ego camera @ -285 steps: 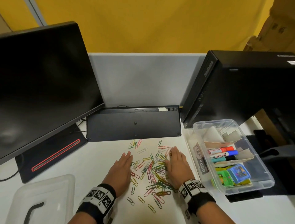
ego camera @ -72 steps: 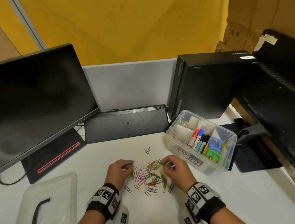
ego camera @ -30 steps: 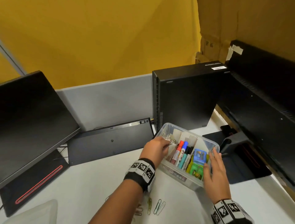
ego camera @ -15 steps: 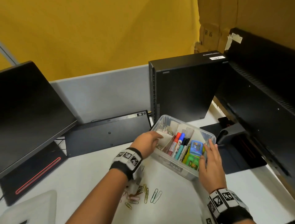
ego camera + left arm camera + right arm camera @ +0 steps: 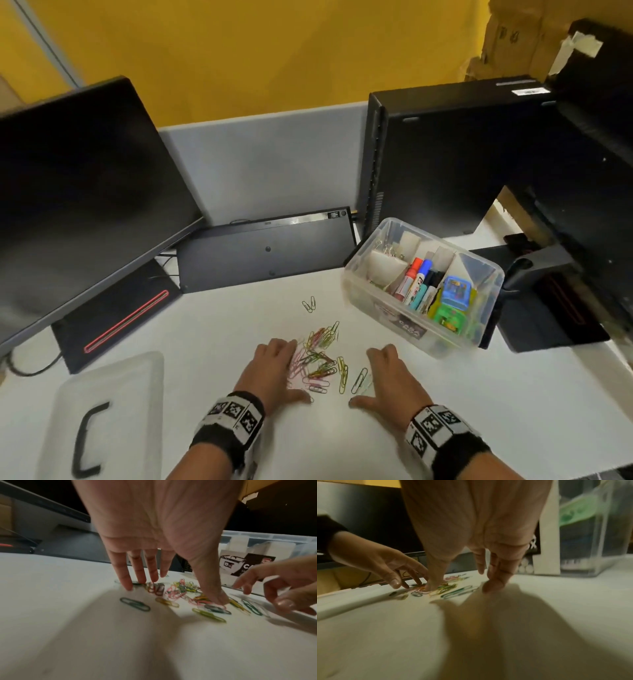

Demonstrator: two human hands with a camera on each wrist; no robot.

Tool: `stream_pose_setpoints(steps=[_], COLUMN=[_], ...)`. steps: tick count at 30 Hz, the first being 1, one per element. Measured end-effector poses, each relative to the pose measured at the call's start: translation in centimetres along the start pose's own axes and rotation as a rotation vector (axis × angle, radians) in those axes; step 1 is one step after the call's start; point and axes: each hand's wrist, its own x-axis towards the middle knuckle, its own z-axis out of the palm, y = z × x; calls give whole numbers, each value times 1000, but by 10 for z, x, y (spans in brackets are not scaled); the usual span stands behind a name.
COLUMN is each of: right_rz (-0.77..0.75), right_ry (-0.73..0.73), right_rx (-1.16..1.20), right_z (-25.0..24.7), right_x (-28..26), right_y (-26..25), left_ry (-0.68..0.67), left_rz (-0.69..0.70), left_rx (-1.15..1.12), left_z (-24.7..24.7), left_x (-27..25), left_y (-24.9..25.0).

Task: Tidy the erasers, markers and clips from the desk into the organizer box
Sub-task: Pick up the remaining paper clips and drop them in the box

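A heap of coloured paper clips [image 5: 320, 359] [image 5: 180, 593] [image 5: 447, 588] lies on the white desk between my hands. My left hand [image 5: 274, 368] [image 5: 154, 580] lies spread, its straight fingertips on the heap's left side. My right hand [image 5: 390, 380] [image 5: 471, 580] is spread to the right of the heap, fingertips touching the desk beside a green clip. Neither hand holds anything. The clear organizer box [image 5: 356, 291] stands at the right, with markers [image 5: 416, 282], erasers [image 5: 452, 301] and some clips in its compartments. Two clips [image 5: 309, 304] lie apart, farther back.
The box's clear lid [image 5: 102, 418] lies at the front left. A black monitor [image 5: 78, 192] stands at the left, an upturned keyboard [image 5: 267, 250] leans at the back, a black computer case [image 5: 445, 157] stands behind the box, and a monitor base [image 5: 548, 308] lies at the right.
My left hand has left the box's clip compartment and my right hand has let go of the box's side. Both have come back down to the clip heap on the desk.
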Motion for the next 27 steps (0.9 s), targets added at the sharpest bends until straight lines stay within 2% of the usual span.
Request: stream_pose_setpoints(steps=[9, 14, 18, 22, 27], right_rz=[42, 40, 2, -67, -110], right_ry=[15, 99, 181, 182, 208], right_rx=[62, 153, 47, -99, -78], right_z=[26, 29, 37, 45, 39], right_x=[27, 32, 36, 45, 48], right_y=[-58, -68, -78, -78, -68], left_ry=[125, 161, 194, 173, 158], left_rz=[52, 99, 108, 85, 85], left_rx=[-113, -99, -131, -77, -26], left_z=[13, 11, 10, 7, 4], left_x=[16, 17, 17, 18, 22], left_y=[4, -1, -4, -5, -7])
